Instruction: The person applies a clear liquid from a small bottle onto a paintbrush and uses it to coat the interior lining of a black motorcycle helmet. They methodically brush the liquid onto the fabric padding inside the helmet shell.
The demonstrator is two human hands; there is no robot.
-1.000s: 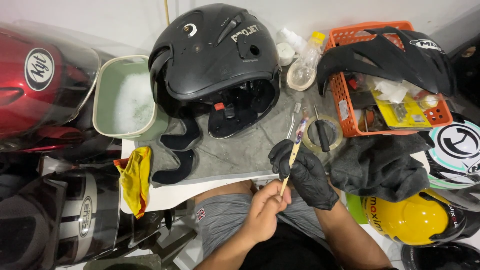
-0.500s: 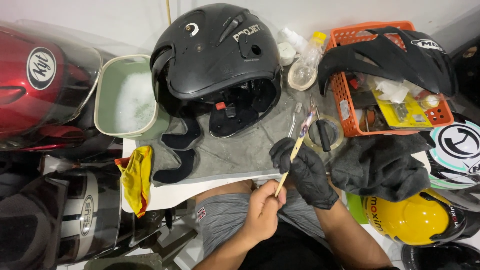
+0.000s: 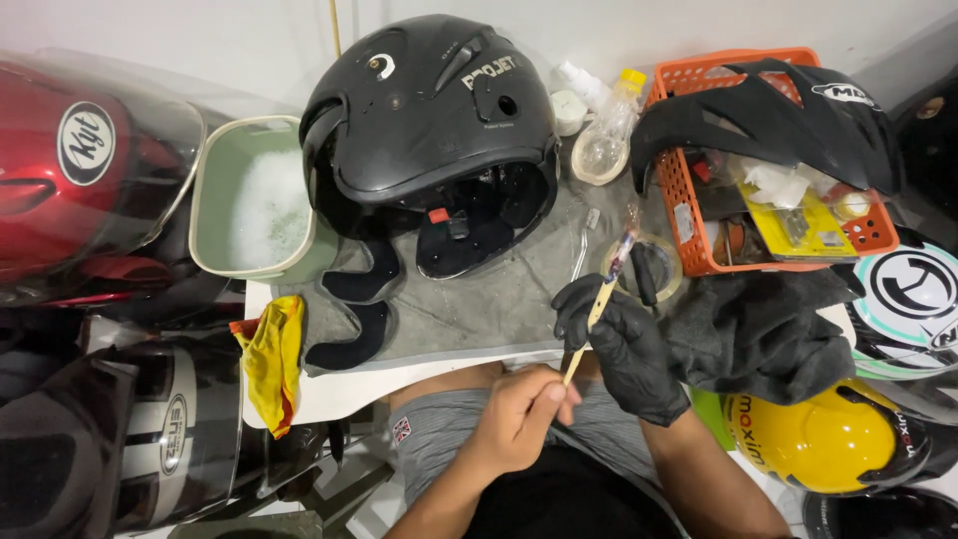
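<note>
Both hands keep gripping a thin brush (image 3: pixel 601 299): bare left hand (image 3: pixel 519 414) at its base, gloved right hand (image 3: pixel 619 344) mid-handle; its tip has tilted slightly rightward beside the black helmet (image 3: pixel 429 130).

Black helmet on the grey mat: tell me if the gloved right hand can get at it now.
Probably yes: the right hand sits close to the black helmet with bare grey mat between, but it holds a thin stick.

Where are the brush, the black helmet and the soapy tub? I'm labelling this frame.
brush (image 3: pixel 603 296), head view, on its pale handle.
black helmet (image 3: pixel 429 110), head view, on its shell.
soapy tub (image 3: pixel 212 185), head view, on its left wall.
</note>
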